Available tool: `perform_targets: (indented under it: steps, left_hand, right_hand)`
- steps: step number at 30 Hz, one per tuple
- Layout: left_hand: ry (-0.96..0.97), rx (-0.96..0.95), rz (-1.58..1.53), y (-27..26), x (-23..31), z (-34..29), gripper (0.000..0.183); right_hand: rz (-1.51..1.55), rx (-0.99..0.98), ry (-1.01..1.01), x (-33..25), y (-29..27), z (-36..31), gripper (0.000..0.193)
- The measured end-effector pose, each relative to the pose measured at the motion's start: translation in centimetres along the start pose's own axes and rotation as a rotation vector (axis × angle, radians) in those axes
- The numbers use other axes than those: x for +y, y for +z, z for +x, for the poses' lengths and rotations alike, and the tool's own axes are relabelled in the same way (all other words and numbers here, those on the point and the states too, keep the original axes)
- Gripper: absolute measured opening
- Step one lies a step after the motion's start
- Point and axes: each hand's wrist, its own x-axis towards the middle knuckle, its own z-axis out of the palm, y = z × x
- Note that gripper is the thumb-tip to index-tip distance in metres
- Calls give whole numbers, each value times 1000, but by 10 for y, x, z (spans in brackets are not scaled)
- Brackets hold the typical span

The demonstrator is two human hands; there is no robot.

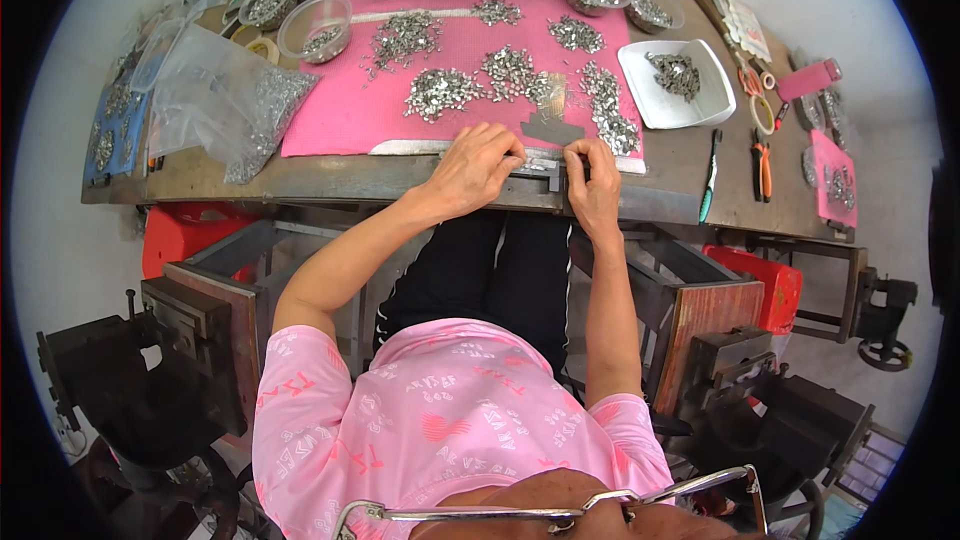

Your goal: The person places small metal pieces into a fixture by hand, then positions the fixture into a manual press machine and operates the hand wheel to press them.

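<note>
My left hand (474,172) is at the table's front edge, its fingers curled and pressed together at the left end of a small dark metal jig (543,172). What it pinches is too small to make out. At the jig's right end my right hand (597,183) is closed too, thumb and fingertips together, their grip hidden. Just beyond the jig lies a flat grey metal piece (552,131). Piles of small silvery metal parts, one left of it (440,93) and one right of it (612,110), rest on a pink mat (350,120).
A white tray (722,105) of parts stands right of the mat, near a toothbrush (711,175) and orange-handled pliers (762,168). A clear plastic bag (225,90) of parts lies left. Round plastic tubs (317,28) line the back. Bench vises (170,360) flank my legs below.
</note>
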Motion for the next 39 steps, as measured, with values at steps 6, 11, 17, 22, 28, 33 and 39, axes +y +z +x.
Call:
perform_targets:
  steps: [6,11,17,22,28,33,39]
  left_hand:
    - [99,122,80,6,10,-4,8]
    - [108,274,207,12,20,-6,11]
    - [74,306,180,15,21,-14,10]
    - [98,313,181,15,17,-17,10]
    - [102,328,158,19,15,-18,11]
    - [93,340,169,19,17,-17,12]
    - [87,292,191,14,16,-14,12]
  right_hand:
    - [12,13,-18,1,0,-1,8]
    - [97,-44,-94,-21,-1,0,10]
    - [32,-99,-225,-30,-1,3,13]
    - [-9,-123,-244,-29,2,4,13]
    - [-47,-161,-256,-30,2,8,13]
    - [-222,-198,-345,-38,-1,11,13]
    - [-313,-154,-493,-40,-1,7,13]
